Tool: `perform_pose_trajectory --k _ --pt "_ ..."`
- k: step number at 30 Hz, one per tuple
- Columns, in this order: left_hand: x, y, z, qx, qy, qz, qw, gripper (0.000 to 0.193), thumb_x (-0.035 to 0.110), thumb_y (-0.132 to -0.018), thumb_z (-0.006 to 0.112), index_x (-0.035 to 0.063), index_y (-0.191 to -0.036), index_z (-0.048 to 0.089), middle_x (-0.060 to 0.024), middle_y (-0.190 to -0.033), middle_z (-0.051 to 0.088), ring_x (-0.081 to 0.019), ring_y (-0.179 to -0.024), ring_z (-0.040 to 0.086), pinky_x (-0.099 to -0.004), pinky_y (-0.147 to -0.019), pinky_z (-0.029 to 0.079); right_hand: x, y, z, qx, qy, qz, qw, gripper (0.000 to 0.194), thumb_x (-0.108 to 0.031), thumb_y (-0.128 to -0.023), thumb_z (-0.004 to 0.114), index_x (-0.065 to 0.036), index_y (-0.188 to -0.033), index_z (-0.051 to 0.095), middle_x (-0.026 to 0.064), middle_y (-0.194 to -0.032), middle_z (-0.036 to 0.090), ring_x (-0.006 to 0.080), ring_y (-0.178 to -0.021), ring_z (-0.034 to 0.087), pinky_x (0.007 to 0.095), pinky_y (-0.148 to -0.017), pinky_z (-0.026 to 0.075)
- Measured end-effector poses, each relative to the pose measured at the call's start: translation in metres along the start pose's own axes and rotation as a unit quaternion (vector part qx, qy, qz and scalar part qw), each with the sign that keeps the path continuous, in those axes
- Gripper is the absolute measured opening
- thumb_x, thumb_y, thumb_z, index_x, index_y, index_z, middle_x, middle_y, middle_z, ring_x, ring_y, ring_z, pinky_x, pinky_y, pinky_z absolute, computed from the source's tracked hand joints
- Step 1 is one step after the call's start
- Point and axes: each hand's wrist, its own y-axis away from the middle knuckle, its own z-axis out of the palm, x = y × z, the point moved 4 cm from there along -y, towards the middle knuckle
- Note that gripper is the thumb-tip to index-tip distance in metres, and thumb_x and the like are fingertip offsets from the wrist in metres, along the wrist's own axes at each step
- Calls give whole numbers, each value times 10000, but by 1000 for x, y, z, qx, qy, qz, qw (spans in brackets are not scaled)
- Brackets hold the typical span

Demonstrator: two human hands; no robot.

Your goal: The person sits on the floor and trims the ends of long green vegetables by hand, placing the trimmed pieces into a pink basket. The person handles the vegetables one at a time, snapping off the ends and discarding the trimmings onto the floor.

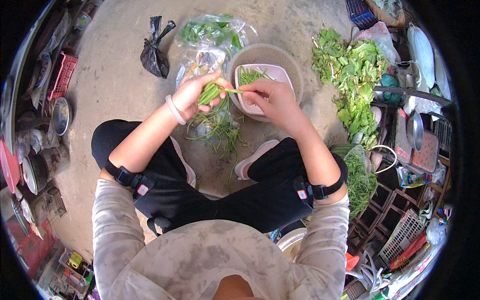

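My left hand holds a small bundle of green bean pods, with one pod sticking out to the right. The fingertips of my right hand pinch the end of that pod. Below my right hand, a pale pink plastic basin holds cut green pieces; it sits inside a larger round mesh basket. Long, tangled beans lie on a clear plastic bag beneath my left hand, between my feet.
A clear bag of green leaves lies beyond my hands, beside a knotted black plastic bag. Leafy greens are heaped on the right, near a pale long gourd. A red crate and metal bowl stand left.
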Motion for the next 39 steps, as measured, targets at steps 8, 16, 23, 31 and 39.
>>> perform_pose_trajectory --k 8,16,23,31,39 --pt "-8 4 14 -58 -179 -15 982 335 397 -945 613 73 -1011 665 37 -767 568 -8 -599 465 -153 -399 265 -3 0 5 -15 69 -44 997 160 -153 -824 747 -15 -872 681 98 -754 642 189 -659 618 309 -612 486" --pt "-16 3 20 -71 -27 28 997 267 325 -979 582 60 -984 617 45 -799 519 -23 -594 431 -158 -420 261 -4 4 7 117 41 -59 991 139 -119 -808 757 -12 -853 681 72 -740 634 158 -667 597 296 -610 469" --pt "-18 0 12 -49 83 47 994 253 303 -991 562 56 -1034 597 45 -811 507 -31 -611 440 -164 -420 281 11 -1 -12 240 -71 54 967 108 -73 -836 718 -22 -925 687 37 -795 672 96 -690 600 255 -644 483" --pt "-25 -16 -21 13 58 66 996 321 223 -1007 506 63 -1279 562 38 -932 597 -38 -665 495 -153 -451 342 36 11 28 -181 114 -23 977 255 -65 -826 706 -32 -1078 687 94 -946 705 178 -830 662 314 -749 524" --pt "-54 -59 -29 82 -93 -97 988 221 244 -985 517 66 -1058 626 25 -837 616 -76 -650 538 -217 -480 425 25 -4 -29 125 -17 22 992 223 -136 -913 647 -6 -1087 699 52 -901 721 114 -795 655 247 -719 509"
